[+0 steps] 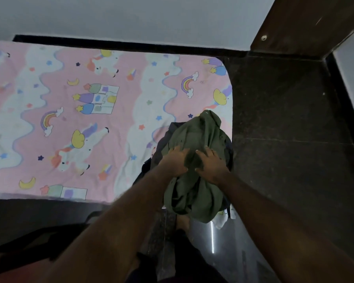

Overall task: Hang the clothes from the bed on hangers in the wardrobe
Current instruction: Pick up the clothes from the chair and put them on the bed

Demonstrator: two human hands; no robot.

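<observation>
- Green garment: soft, crumpled, on top of a dark clothes pile at the bed's near right corner, its lower folds drooping over the bed edge.
- Left hand and right hand both on the garment, fingers spread and pressing; likely gathering it to lift. Actual pinch: cannot tell.
- Bed: pink cartoon-print sheet, smooth, otherwise bare.
- Dark wooden panel beyond the bed's far right corner, maybe the wardrobe.

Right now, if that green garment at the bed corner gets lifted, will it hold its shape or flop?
Probably flop: the green garment lies crumpled in soft folds and droops over the bed edge. It looks light, thin cloth. It may drag up the dark clothes beneath it.
</observation>
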